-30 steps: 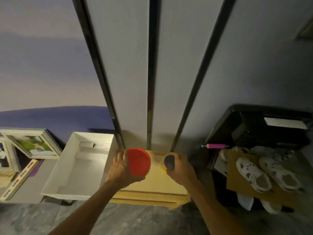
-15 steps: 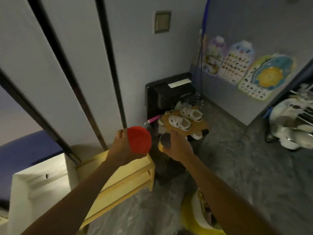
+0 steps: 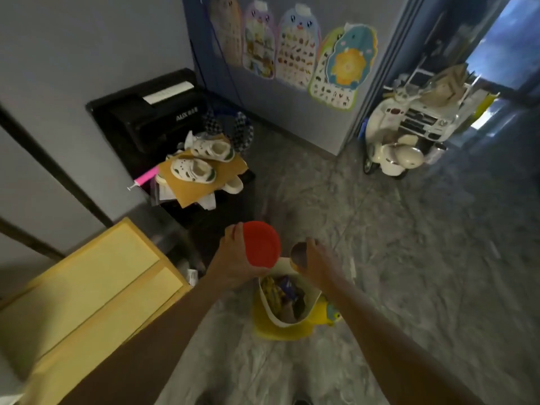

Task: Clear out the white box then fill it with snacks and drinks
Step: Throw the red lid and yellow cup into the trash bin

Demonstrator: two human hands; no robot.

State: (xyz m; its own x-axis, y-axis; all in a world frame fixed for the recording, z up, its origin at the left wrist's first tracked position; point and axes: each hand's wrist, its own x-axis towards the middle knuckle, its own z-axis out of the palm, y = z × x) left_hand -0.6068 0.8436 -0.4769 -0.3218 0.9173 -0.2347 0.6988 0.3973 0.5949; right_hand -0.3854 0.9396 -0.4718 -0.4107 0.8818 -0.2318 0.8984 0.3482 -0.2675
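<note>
In right hand (image 3: 317, 263), blurred dark-ended object (image 3: 298, 254)

Hands: two at six o'clock, left hand (image 3: 233, 260) and right hand (image 3: 320, 266), each holding one container.
Held containers: two, a red-lidded tub (image 3: 261, 244) and a dark-capped container (image 3: 298, 254).
Yellow bucket (image 3: 274, 331): one, at six o'clock; the packets inside are too jumbled to count.
White shoes (image 3: 193, 169): three showing at ten o'clock, two on the cardboard sheet and one under its edge.
Cardboard sheet (image 3: 201, 190): one.
Checkered slippers (image 3: 244, 130): two, at eleven o'clock.
Pink pump (image 3: 146, 176): one.
Black appliance (image 3: 146, 121): one.
Wall charts (image 3: 298, 45): four plain at twelve o'clock; overlap hides any fifth.
Ride-on toys: two at two o'clock, a scooter (image 3: 391, 153) and a toy car (image 3: 423, 121).
Yellow wooden unit (image 3: 87, 287): one, at eight o'clock.
</note>
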